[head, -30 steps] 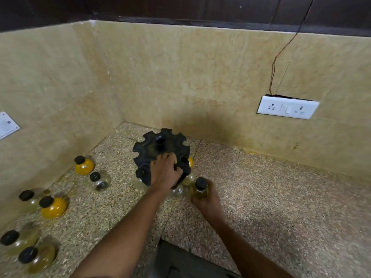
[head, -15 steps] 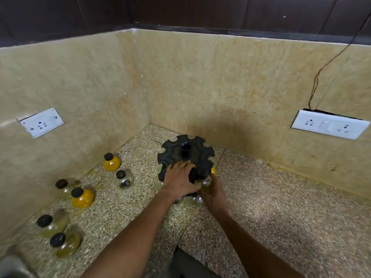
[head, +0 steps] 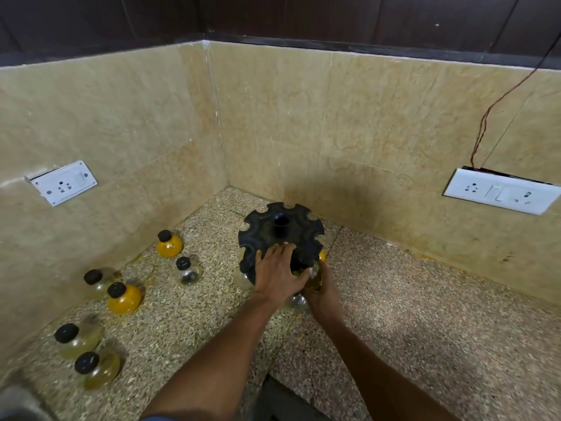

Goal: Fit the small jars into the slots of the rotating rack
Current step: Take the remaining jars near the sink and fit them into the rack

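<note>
We had the rack (head: 280, 235) in the counter (head: 425, 314) corner, probably steadied by our left hand (head: 277, 273), laid flat and open on its top. Our right hand (head: 322, 288), just beside it, was wrapped around a jar (head: 314, 276) at the rack's near edge, likely seating it in a slot.

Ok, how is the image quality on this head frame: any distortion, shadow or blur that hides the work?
Head view: wide-angle bending curves the wall tiles and the socket plate. A soft shadow falls on the wall behind the rack. The loose jars are reasonably sharp. The jar in the right hand is mostly hidden by the left hand, so its seating cannot be judged.
</note>
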